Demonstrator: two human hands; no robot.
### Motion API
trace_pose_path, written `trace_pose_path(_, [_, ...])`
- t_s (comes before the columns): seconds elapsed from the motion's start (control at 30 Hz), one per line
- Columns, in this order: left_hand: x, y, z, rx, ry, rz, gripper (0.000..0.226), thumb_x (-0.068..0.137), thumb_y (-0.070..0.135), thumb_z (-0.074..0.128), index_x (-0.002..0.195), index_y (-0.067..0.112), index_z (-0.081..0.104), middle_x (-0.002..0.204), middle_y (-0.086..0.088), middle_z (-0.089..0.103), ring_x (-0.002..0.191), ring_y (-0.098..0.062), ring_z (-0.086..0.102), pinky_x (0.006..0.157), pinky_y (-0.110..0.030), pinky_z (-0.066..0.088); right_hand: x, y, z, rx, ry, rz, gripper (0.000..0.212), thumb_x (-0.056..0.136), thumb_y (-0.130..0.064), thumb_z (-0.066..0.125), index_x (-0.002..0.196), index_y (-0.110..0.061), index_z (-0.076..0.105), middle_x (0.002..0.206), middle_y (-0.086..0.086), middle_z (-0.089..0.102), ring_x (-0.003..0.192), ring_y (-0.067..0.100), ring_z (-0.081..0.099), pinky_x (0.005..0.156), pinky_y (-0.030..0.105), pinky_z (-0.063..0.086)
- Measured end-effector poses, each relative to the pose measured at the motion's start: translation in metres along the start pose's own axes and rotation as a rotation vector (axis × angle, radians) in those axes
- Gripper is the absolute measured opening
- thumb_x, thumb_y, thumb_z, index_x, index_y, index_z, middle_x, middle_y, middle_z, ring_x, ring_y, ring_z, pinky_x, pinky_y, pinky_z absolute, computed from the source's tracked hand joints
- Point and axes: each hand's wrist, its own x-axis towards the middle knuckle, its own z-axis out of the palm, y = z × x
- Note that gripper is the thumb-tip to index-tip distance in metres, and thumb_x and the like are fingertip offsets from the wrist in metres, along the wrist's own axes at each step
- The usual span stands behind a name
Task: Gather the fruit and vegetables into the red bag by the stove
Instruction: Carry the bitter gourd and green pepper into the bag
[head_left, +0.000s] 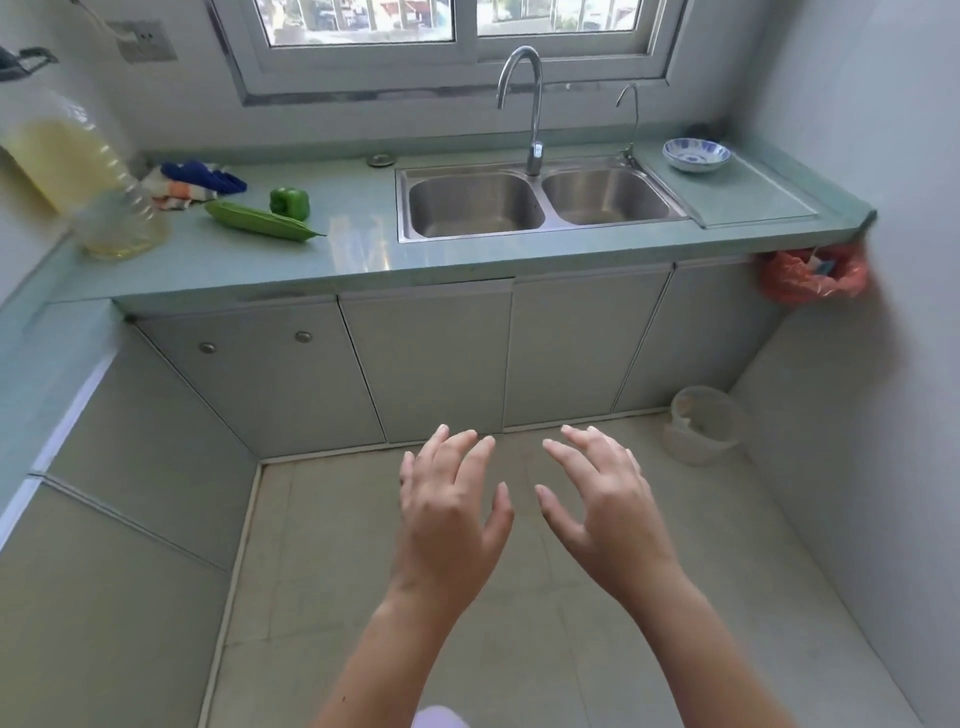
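Glossy green pepper (290, 202), ridged gourd (262, 222)

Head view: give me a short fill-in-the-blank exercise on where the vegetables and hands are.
1. The green pepper sits on the counter to the ____ of the sink.
2. The long green gourd lies directly in front of the ____.
3. Both hands, left and right, hold ____.

Missing words: left; green pepper; nothing

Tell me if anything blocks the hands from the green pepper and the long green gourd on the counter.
Nothing visible does. Both hands, left hand and right hand, hover empty over the floor; the green pepper and long green gourd lie exposed on the counter, oil bottle off to their left.
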Motion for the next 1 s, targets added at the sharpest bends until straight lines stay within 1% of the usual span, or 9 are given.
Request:
trace_pose_path(0.1, [0.02,-0.02,0.005,0.031,0.002,-0.055,0.043,0.08,0.031,0.046,0.113,0.008,0.061,0.116,-0.01,0.061,0.119,-0.03,0.046,0.097,-0.056,0.031,0.028,0.0,0.02,0.021,-0.055,-0.034,0.047,0.078,-0.04,0.045,0.112,-0.012,0.061,0.118,0.011,0.06,0.114,0.034,0.053,0.091,0.06,0.039])
trace_pose_path(0.2, [0.041,-0.047,0.009,0.052,0.019,-0.107,0.043,0.08,0.032,0.045,0.113,0.009,0.061,0.116,-0.009,0.061,0.119,-0.029,0.046,0.098,-0.053,0.03,0.062,-0.001,0.04,0.037,-0.083,-0.077,0.046,0.079,-0.04,0.045,0.112,-0.013,0.061,0.119,0.011,0.06,0.115,0.035,0.052,0.092,0.059,0.039])
trace_pose_path(0.3, [0.065,-0.081,0.017,0.072,0.019,-0.144,0.043,0.079,0.032,0.045,0.112,0.009,0.061,0.115,-0.009,0.062,0.117,-0.029,0.048,0.096,-0.056,0.033,0.1,-0.002,0.065,0.041,-0.098,-0.097,0.046,0.079,-0.039,0.045,0.112,-0.012,0.061,0.118,0.012,0.06,0.114,0.035,0.052,0.089,0.06,0.042])
trace_pose_path(0.4, [0.098,-0.123,0.023,0.08,0.017,-0.178,0.044,0.079,0.032,0.044,0.112,0.009,0.062,0.115,-0.008,0.062,0.117,-0.03,0.048,0.096,-0.057,0.032,0.143,-0.01,0.097,0.024,-0.114,-0.122,0.045,0.079,-0.038,0.046,0.111,-0.011,0.062,0.117,0.012,0.06,0.113,0.036,0.053,0.088,0.061,0.043])
trace_pose_path(0.57, [0.17,-0.203,0.01,0.086,0.067,-0.241,0.045,0.08,0.032,0.043,0.112,0.007,0.063,0.116,-0.01,0.062,0.117,-0.031,0.049,0.096,-0.057,0.032,0.237,-0.047,0.154,0.011,-0.142,-0.171,0.04,0.075,-0.032,0.057,0.109,-0.012,0.063,0.117,0.011,0.061,0.113,0.034,0.054,0.089,0.061,0.039])
trace_pose_path(0.7, [0.222,-0.27,-0.015,0.111,0.154,-0.309,0.046,0.08,0.032,0.042,0.112,0.006,0.062,0.116,-0.012,0.062,0.118,-0.03,0.046,0.097,-0.057,0.032,0.318,-0.091,0.194,0.025,-0.14,-0.271,0.039,0.072,-0.027,0.062,0.108,-0.011,0.063,0.116,0.013,0.062,0.111,0.036,0.055,0.088,0.06,0.04])
trace_pose_path(0.77, [0.242,-0.3,-0.023,0.116,0.175,-0.339,0.047,0.081,0.033,0.042,0.113,0.005,0.061,0.117,-0.013,0.061,0.118,-0.032,0.047,0.097,-0.057,0.033,0.35,-0.11,0.214,0.048,-0.142,-0.306,0.038,0.075,-0.028,0.06,0.109,-0.012,0.062,0.116,0.012,0.061,0.111,0.035,0.055,0.089,0.059,0.041])
trace_pose_path(0.87, [0.264,-0.332,-0.026,0.133,0.177,-0.362,0.047,0.081,0.033,0.041,0.113,0.005,0.061,0.116,-0.013,0.061,0.117,-0.034,0.049,0.096,-0.058,0.036,0.383,-0.127,0.238,0.068,-0.139,-0.33,0.038,0.079,-0.036,0.049,0.108,-0.014,0.06,0.114,0.01,0.061,0.107,0.031,0.053,0.087,0.055,0.045])
trace_pose_path(1.0, [0.281,-0.359,-0.024,0.137,0.16,-0.373,0.046,0.081,0.032,0.042,0.113,0.006,0.062,0.117,-0.012,0.061,0.118,-0.032,0.048,0.097,-0.057,0.033,0.409,-0.133,0.266,0.076,-0.187,-0.331,0.04,0.079,-0.037,0.046,0.109,-0.014,0.06,0.113,0.009,0.061,0.105,0.029,0.053,0.086,0.051,0.047])
